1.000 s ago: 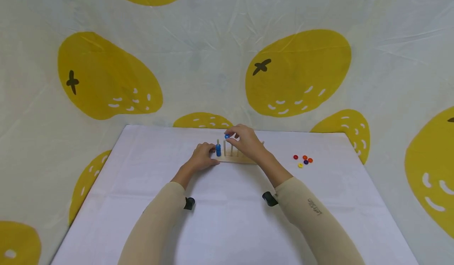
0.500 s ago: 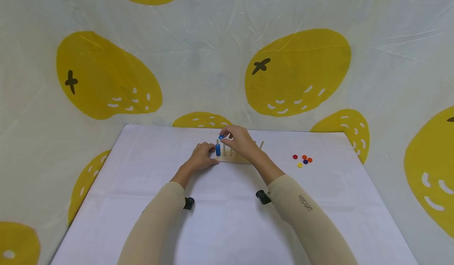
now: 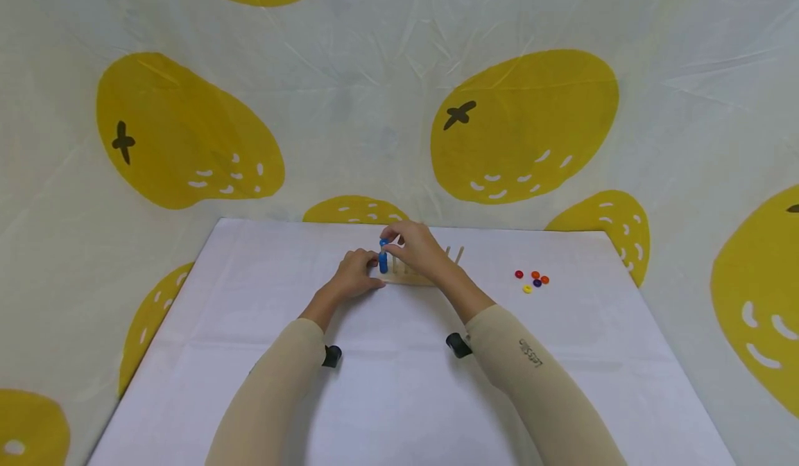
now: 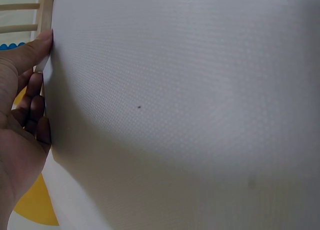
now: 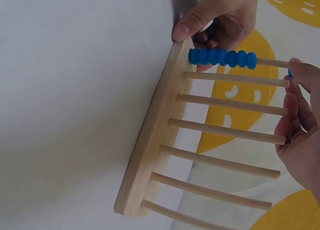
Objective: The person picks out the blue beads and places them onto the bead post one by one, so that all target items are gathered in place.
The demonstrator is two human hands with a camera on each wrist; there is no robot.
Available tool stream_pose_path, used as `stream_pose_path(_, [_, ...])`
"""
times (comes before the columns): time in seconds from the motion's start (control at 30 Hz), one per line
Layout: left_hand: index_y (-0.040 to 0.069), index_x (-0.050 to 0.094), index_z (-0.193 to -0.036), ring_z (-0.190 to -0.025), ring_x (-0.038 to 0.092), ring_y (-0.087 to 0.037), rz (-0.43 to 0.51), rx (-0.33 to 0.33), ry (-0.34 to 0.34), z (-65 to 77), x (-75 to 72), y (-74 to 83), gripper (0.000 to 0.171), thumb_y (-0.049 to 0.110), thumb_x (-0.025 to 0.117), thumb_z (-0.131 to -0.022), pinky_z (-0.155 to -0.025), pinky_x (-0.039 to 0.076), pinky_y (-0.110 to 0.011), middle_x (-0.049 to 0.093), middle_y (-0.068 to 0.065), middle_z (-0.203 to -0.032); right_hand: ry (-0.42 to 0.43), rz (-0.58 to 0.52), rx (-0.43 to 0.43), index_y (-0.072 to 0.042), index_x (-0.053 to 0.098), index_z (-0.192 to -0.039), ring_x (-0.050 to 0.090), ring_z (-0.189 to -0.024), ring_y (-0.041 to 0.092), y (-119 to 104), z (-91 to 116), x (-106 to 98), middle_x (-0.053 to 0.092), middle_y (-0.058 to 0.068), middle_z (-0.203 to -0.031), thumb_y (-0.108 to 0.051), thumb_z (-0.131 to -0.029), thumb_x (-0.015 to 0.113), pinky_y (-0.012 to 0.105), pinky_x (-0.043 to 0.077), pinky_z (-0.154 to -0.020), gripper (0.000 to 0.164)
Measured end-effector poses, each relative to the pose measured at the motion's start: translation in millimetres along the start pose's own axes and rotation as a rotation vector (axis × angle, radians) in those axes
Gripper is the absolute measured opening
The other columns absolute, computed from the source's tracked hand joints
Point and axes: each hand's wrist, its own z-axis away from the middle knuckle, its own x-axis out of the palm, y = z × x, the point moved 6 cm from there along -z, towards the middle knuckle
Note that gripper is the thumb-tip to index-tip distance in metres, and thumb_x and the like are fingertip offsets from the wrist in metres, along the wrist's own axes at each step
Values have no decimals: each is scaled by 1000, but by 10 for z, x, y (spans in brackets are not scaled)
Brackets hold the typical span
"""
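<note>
A wooden peg rack [image 5: 156,124] stands near the table's far side, a row of upright pegs rising from its base. Several blue beads [image 5: 222,58] are stacked on its leftmost peg, whose upper part is bare. My left hand [image 3: 356,275] grips that end of the base, thumb on the front, fingers behind it. Between thumb and fingertips, my right hand [image 3: 417,247] pinches one blue bead [image 5: 290,74] right at the top of the same peg. The right hand mostly covers this bead. The other pegs [image 5: 225,132] carry no beads.
On the white table [image 3: 399,383], right of the rack, lie loose beads: a red bead [image 3: 519,274], two orange beads [image 3: 545,280], a purple bead [image 3: 537,283] and a yellow bead [image 3: 527,289]. A patterned cloth [image 3: 374,105] hangs behind the table.
My right hand has moved left with the blue bead, from above the neighbouring pegs to the top of the leftmost peg. The left hand has stayed on the rack's end.
</note>
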Motion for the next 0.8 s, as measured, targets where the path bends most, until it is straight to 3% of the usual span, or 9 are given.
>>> stream_pose_path(0.6, [4, 67, -131, -110, 51, -27, -8, 12, -2, 1, -18, 11, 59, 28, 89, -82, -101, 45, -42, 64, -8, -115, -32, 23, 18, -8, 75, -115, 67, -100, 23, 10, -9, 52, 75, 6, -112, -15, -97, 73, 36, 57, -90, 20])
stream_pose_path(0.8, [4, 66, -132, -114, 52, -28, -23, 9, -2, -4, -7, 9, 60, 27, 89, -82, -105, 44, -45, 64, -8, -117, -41, 1, 21, -6, 74, -117, 67, -102, 23, 13, 0, 54, 74, 6, -113, -15, -97, 72, 36, 56, -92, 22])
